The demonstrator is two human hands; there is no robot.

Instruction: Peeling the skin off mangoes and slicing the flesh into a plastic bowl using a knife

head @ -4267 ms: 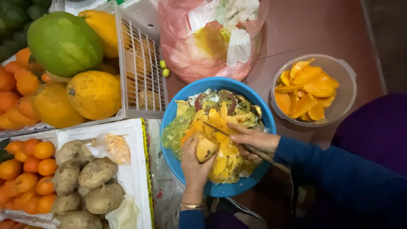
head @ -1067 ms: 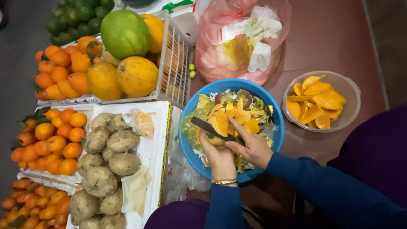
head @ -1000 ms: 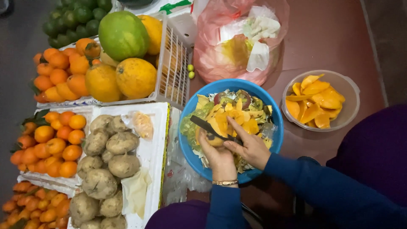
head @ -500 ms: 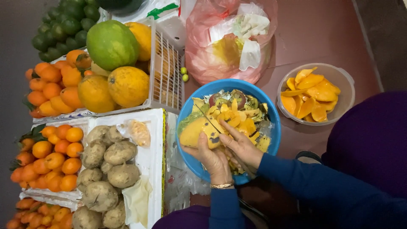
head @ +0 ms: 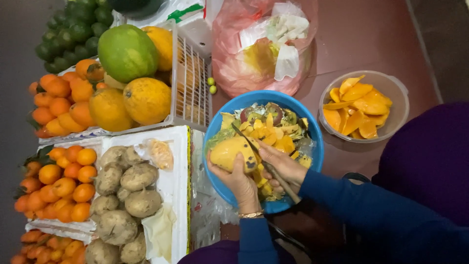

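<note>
mango: peeled yellow fruit [head: 233, 152], held over the near-left part of the blue basin [head: 315, 146], above the heap of peels [head: 266, 128]
left hand: left hand [head: 239, 178] cupped under the mango from the near side, fingers curled up around its lower edge; closed on the fruit
right hand: right hand [head: 283, 166] wrapped around the handle of a knife [head: 249, 145], thumb forward along it; closed on the knife
blade: runs diagonally from the right hand up and to the left, lying across the mango's right end; tip points toward the far-left rim of the basin
key relation: mango sits just left of the right hand, blade touching its right flank; left hand directly beneath it
mango axis: long axis roughly left-right, tilted slightly; blade crosses it at an angle
nearer hand: left is in full contact; right reaches the fruit only through the knife
cut pieces: clear bowl [head: 403, 115] of orange slices to the right, well apart from both hands
surroundings: counter [head: 371, 39] reddish-brown; pink bag [head: 234, 63] behind the basin; tray of brown tubers [head: 132, 195] and small oranges [head: 63, 181] to the left
</note>
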